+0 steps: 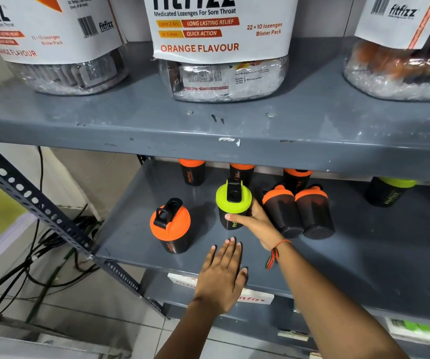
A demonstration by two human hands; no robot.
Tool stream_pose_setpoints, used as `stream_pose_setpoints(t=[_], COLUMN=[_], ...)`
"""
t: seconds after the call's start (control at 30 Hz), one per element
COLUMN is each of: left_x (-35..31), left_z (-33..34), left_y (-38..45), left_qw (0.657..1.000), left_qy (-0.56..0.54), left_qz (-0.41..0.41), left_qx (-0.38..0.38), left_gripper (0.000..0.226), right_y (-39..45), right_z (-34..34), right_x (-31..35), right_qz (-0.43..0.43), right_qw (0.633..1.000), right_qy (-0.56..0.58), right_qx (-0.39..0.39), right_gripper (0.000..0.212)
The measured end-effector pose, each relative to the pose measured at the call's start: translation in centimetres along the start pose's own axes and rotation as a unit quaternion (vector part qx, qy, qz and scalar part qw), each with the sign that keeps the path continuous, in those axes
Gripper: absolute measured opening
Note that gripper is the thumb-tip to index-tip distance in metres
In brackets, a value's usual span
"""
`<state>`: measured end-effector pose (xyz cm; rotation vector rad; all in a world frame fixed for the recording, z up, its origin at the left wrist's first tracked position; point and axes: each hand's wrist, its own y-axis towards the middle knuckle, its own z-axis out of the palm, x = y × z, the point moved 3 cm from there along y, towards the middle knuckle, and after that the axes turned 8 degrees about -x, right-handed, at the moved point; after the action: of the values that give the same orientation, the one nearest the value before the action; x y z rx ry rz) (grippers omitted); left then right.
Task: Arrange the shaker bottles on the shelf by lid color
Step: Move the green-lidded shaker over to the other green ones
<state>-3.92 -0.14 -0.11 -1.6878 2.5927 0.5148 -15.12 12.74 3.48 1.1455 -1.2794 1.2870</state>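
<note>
On the lower grey shelf (351, 260) my right hand (256, 224) grips a black shaker bottle with a green lid (233, 200), standing upright near the middle. My left hand (223, 278) lies flat and open on the shelf's front part, holding nothing. An orange-lidded shaker (170, 226) stands to the left of it. Two orange-lidded shakers (298, 211) stand close together right of my right hand. Three more orange-lidded shakers (192, 172) line the back. Another green-lidded shaker (387, 190) stands at the back right.
The upper shelf (208, 130) overhangs the bottles and carries large clear lozenge jars (221, 60). A perforated metal brace (53, 216) slants down the left side. Cables (40, 250) hang by the wall at left. Boxes (255, 297) lie on the shelf below.
</note>
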Motion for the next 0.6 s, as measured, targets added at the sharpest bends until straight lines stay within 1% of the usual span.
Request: stream_pose_setpoints(t=[0.1,0.27,0.33,0.47,0.6], left_x=[0.0,0.1,0.0,0.1,-0.4], left_z=[-0.1,-0.2,-0.3,-0.5,-0.9], left_y=[0.0,0.0,0.1,0.0,0.1], left_qw=[1.0,1.0,1.0,1.0,1.0], left_qy=[-0.004,0.004,-0.002,0.006,0.003], left_qz=[0.0,-0.005,-0.003,0.0,0.007], left_qx=[0.0,0.006,0.007,0.022,0.01], left_gripper=[0.058,0.058,0.061,0.058,0.049], right_y=[0.3,-0.3,-1.1,-3.7,-7.8], right_z=[0.2,0.4,0.3,0.0,-1.0], right_x=[0.6,1.8,2.4,4.3,6.4], right_qz=[0.004,-0.002,0.013,0.054,0.109], right_qw=[1.0,0.996,0.994,0.995,0.993], right_qy=[0.0,-0.046,-0.069,-0.071,-0.036], right_qx=[-0.006,-0.077,-0.083,-0.046,-0.002], right_gripper=[0.074,0.07,0.068,0.06,0.038])
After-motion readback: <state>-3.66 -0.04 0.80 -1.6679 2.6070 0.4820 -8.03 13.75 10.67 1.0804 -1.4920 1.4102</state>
